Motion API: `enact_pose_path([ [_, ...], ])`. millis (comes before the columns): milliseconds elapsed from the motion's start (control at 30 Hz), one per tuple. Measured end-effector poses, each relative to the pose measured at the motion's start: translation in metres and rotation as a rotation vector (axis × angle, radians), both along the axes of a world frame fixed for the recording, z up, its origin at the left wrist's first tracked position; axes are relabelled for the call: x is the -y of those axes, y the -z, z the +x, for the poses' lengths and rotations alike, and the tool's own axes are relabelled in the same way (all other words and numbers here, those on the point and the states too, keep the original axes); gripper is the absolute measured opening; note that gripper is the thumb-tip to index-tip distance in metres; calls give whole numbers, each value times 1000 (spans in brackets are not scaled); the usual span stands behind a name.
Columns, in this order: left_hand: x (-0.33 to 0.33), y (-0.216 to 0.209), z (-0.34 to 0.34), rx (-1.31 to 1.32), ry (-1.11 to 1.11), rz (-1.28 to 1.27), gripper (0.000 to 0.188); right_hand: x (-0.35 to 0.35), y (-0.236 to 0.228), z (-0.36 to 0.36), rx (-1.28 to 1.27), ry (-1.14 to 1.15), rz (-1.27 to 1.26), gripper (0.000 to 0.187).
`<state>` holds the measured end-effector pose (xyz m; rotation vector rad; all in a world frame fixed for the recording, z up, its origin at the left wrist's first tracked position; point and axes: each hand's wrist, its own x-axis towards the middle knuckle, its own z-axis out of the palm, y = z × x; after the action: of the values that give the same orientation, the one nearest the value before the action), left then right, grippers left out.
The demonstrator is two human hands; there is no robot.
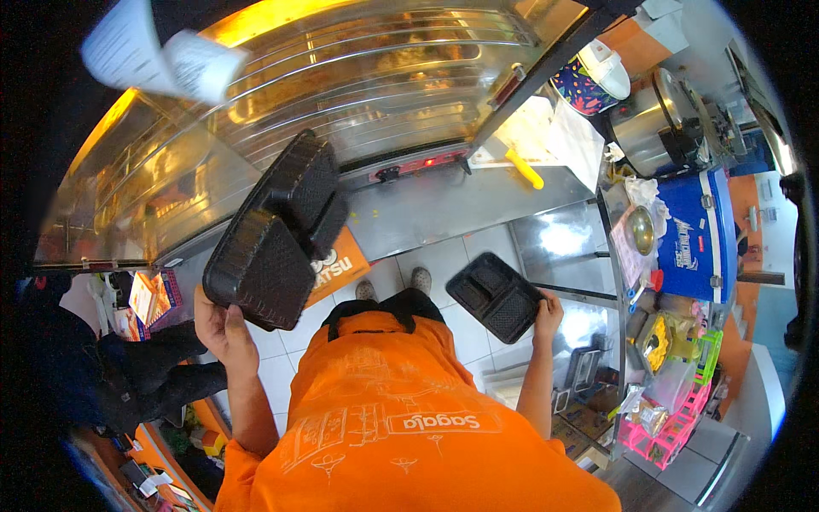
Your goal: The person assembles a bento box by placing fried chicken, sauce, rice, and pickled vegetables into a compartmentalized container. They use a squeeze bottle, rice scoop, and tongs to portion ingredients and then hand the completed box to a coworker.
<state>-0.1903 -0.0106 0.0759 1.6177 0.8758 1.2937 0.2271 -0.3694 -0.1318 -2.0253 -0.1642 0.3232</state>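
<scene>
My left hand is closed on the lower edge of a black plastic compartment tray, seemingly a stack of several, tilted with its underside showing. This tray is raised in front of the glass of a lit metal display cabinet. In my right hand a second black compartment tray, a single one, is gripped by its right edge. Its divided hollows show, and it hangs over the tiled floor. The two trays are apart. Part of an orange box shows behind the left tray.
A metal counter runs below the cabinet, with a yellow handle on it. To the right are a large metal pot, a blue cooler box and a pink basket. A person in dark clothes is at the left.
</scene>
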Motion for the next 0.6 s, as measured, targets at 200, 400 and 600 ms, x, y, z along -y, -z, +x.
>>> enact_pose_path([
  [200,27,-12,25,-554,75,177,10,7,168,60,-95,303,207,23],
  [400,70,-31,55,-859,72,308,17,-118,255,104,-391,468,617,26],
  [600,118,-27,72,-956,82,208,21,-182,282,123,-891,18,755,36],
])
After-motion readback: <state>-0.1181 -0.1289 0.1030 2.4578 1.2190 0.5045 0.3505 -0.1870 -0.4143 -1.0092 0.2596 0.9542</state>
